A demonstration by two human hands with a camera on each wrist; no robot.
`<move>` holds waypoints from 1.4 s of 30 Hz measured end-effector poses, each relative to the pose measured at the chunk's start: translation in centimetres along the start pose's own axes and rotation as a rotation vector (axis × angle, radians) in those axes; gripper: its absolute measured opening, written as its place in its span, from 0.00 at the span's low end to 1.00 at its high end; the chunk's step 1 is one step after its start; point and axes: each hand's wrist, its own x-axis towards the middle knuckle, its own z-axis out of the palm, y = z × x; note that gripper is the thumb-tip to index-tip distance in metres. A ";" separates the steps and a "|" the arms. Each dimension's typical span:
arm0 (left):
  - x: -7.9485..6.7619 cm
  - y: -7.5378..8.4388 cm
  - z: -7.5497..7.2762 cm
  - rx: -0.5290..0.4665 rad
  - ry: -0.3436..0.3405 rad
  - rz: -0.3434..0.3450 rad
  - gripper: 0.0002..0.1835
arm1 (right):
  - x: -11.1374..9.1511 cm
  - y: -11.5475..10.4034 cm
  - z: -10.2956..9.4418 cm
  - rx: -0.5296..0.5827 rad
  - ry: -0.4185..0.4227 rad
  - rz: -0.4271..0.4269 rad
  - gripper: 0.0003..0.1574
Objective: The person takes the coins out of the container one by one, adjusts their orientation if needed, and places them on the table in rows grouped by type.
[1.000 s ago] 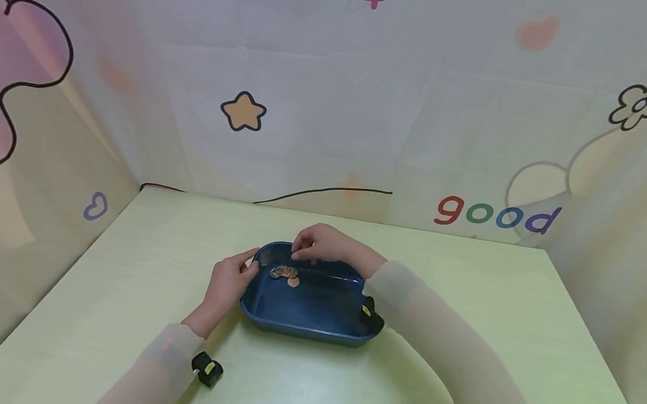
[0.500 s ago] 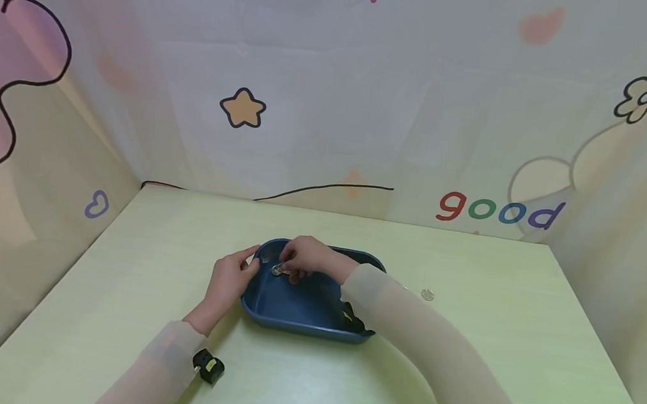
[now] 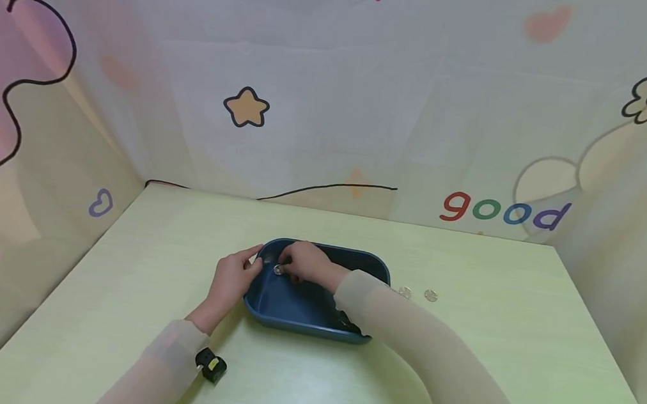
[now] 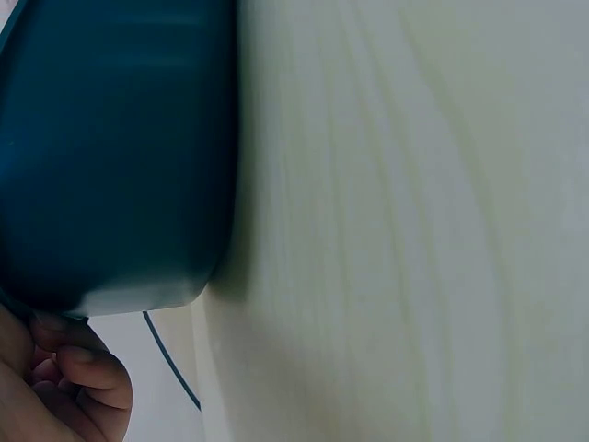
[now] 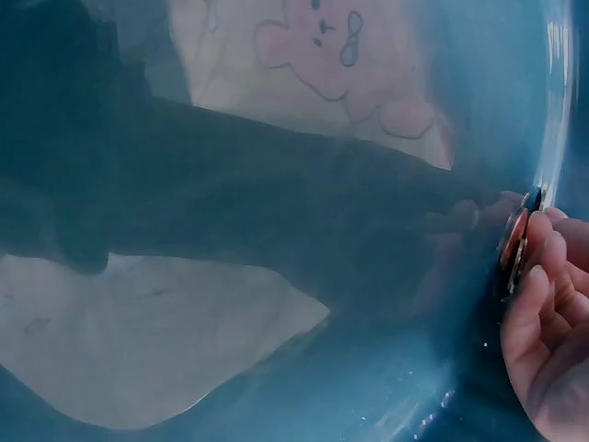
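A dark blue deep tray (image 3: 306,330) with rounded corners sits on the table. My left hand (image 3: 228,288) grips its left end, thumb at the rim; in the left wrist view only part of that hand (image 4: 78,391) shows below the tray wall. Inside the tray, toward its left back corner, my right hand (image 3: 311,264) has its fingers curled at a few coins. One silvery coin (image 3: 278,269) shows beside the fingertips. In the right wrist view, coppery and darker coins (image 5: 515,241) are pinched close to the tray floor; the hand partly hides them.
Two clear or silvery round pieces like coins (image 3: 431,295) lie on the table (image 3: 496,345) right of the tray, partly behind the right sleeve (image 3: 422,326). A printed cloth backdrop (image 3: 331,113) closes off the back and sides.
My right hand has come down from above the tray's back edge onto the coins, covering most of them. Coins on the table at right have come into sight. The left hand keeps its hold.
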 end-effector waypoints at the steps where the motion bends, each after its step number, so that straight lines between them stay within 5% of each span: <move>1: 0.0 0.0 0.0 0.001 0.001 0.000 0.23 | 0.0 0.0 0.0 -0.004 0.001 0.002 0.14; 10: -0.1 0.1 -0.1 -0.004 0.003 0.000 0.23 | -0.2 -0.1 -0.2 0.000 0.001 -0.010 0.08; 23: -0.2 0.1 0.2 0.001 0.014 0.016 0.23 | -0.7 0.1 -2.3 0.134 -0.025 -0.079 0.12; 42: -0.1 -0.1 0.4 -0.007 0.017 0.013 0.23 | -5.5 0.4 -7.4 0.210 0.062 -0.118 0.14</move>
